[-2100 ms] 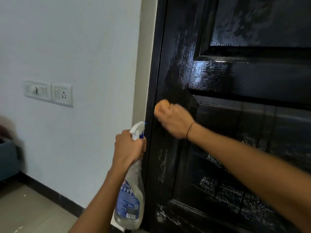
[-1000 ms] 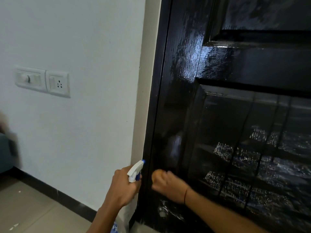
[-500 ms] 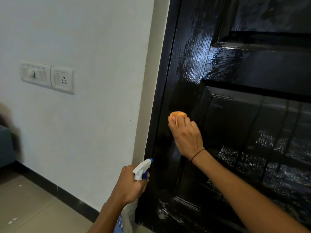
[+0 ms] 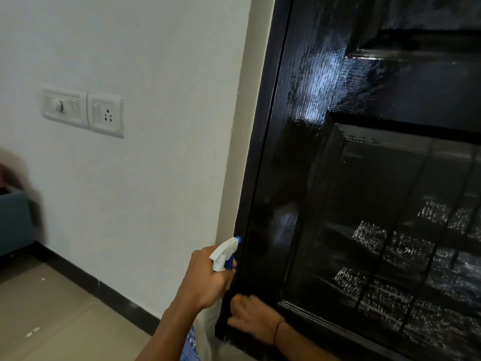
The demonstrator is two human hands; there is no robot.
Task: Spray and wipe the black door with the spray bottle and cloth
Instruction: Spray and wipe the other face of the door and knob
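Note:
The glossy black door [image 4: 377, 178] fills the right half of the view, wet and streaked with spray marks on its lower panel. My left hand [image 4: 205, 280] grips the neck of a clear spray bottle [image 4: 225, 254] with a white and blue trigger head, held beside the door's left edge. My right hand [image 4: 253, 319] is low against the door's left stile, fingers curled over an orange cloth [image 4: 237, 298] of which only a sliver shows.
A white wall [image 4: 156, 152] with a switch and socket plate [image 4: 83, 110] lies left of the door frame. A dark skirting board [image 4: 99, 287] runs along the tiled floor [image 4: 52, 321]. A grey-blue piece of furniture [image 4: 13, 220] stands at the far left.
My right hand has swept the cloth down the left stile from mid-height to near the bottom. My left hand with the bottle has stayed about where it was.

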